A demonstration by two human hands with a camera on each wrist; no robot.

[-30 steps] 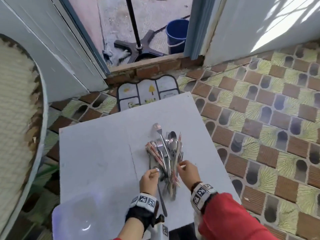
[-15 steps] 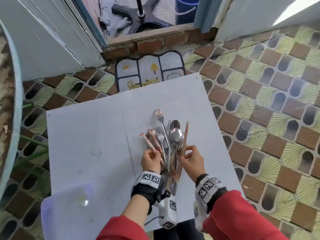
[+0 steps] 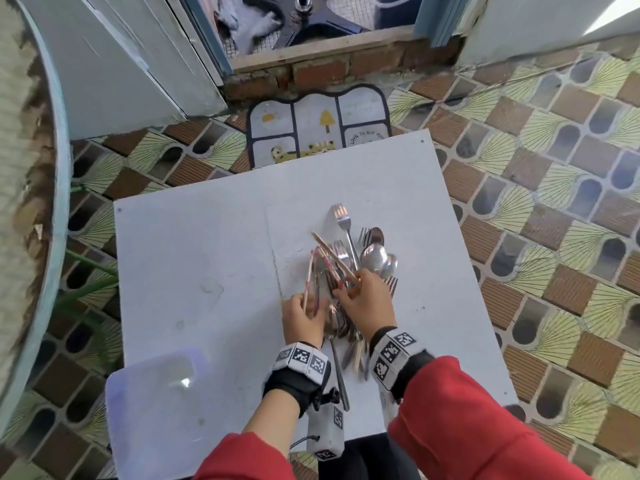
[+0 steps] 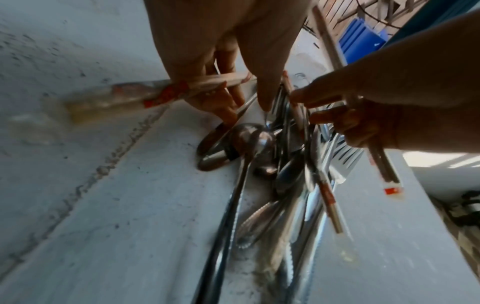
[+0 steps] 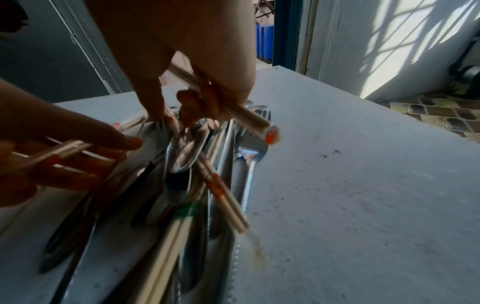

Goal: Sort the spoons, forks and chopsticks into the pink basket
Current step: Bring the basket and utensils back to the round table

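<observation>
While the heap of cutlery (image 3: 349, 289) lay tangled on the white table (image 3: 194, 271), a translucent lid-like sheet (image 3: 152, 403) sat at the near left corner, and I saw no pink basket anywhere in view. Next along, the left hand (image 3: 303, 318) had its fingers curled round a pair of red-banded chopsticks (image 3: 309, 278); half a second earlier it had only been resting at the pile's edge, so that pair had just been drawn out. Beside it, almost touching, the right hand (image 3: 367, 299) pinched a second pair of chopsticks (image 3: 332, 256), raised slantwise over the forks, where before it had merely hovered by the spoons. Farther right, the forks (image 3: 341, 216) and spoons (image 3: 374, 258) lay unsorted in the heap, one fork sticking out at the far end. By my reckoning the sorting had just begun with the chopsticks, nothing was yet delivered, and the person would have to turn to find the basket.
</observation>
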